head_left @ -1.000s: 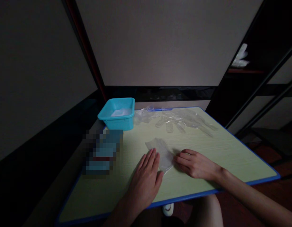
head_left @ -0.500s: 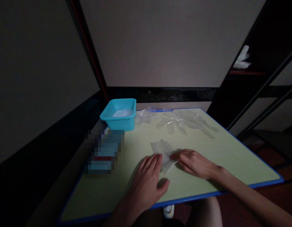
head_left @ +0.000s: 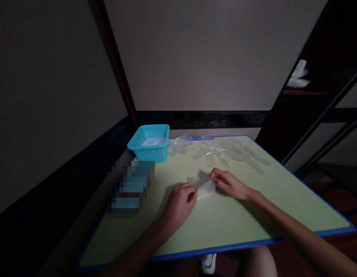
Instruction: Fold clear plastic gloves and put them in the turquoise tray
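A small, thin, whitish translucent sheet point(head_left: 206, 187) is stretched between my hands above the middle of the table; whether it is plastic or paper I cannot tell. My left hand point(head_left: 180, 202) pinches its near left corner between thumb and fingers. At its right side my right hand point(head_left: 228, 184) pinches the upper edge. The sheet's near part is lifted and tilted, while a darker part lies behind it. Beyond my hands, clear disposable plastic gloves point(head_left: 236, 149) lie spread flat near the table's far edge.
The pale yellow-green table point(head_left: 242, 227) has a blue rim. A turquoise basin point(head_left: 152, 154) with something white inside stands at the back left. In front of it is a blurred-out bluish object point(head_left: 132, 188). Crumpled clear plastic point(head_left: 181, 144) lies beside the basin.
My left hand has gone from lying flat on the sheet to pinching its corner. My right hand has risen and moved away from me, and the sheet is now partly lifted off the table.
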Action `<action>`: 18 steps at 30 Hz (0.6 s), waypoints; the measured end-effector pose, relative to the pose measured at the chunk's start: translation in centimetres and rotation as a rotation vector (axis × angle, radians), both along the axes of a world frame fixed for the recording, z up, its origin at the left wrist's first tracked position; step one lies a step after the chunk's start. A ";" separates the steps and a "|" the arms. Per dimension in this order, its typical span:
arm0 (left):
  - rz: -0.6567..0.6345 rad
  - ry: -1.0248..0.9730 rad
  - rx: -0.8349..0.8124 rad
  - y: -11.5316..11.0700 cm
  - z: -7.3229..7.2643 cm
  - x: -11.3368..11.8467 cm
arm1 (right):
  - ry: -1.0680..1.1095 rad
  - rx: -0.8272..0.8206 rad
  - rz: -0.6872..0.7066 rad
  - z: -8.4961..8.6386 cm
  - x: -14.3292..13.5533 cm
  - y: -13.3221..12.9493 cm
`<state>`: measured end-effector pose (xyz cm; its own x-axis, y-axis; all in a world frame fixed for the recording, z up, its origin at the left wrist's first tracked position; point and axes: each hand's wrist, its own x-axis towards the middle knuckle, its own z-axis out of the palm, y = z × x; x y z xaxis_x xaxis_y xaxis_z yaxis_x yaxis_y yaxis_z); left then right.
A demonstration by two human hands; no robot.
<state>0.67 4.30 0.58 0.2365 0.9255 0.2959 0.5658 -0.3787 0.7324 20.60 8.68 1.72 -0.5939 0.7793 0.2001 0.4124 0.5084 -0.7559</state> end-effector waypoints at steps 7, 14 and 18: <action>0.060 -0.187 -0.124 1.4 -1.4 -0.1 | 0.323 -0.351 0.061 -0.7 -0.8 1.9; 0.143 -0.339 -0.184 1.6 -2.1 -0.1 | 0.378 -0.321 -0.074 -1.5 -1.7 2.8; 0.201 -0.411 -0.174 1.3 -2.4 0.1 | 0.312 -0.263 -0.150 -2.3 -2.4 2.9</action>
<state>0.73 5.62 -1.86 -0.0555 0.9849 0.1641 0.2662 -0.1438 0.9531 18.18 11.59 -0.54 -0.4127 0.9007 0.1357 0.1980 0.2341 -0.9518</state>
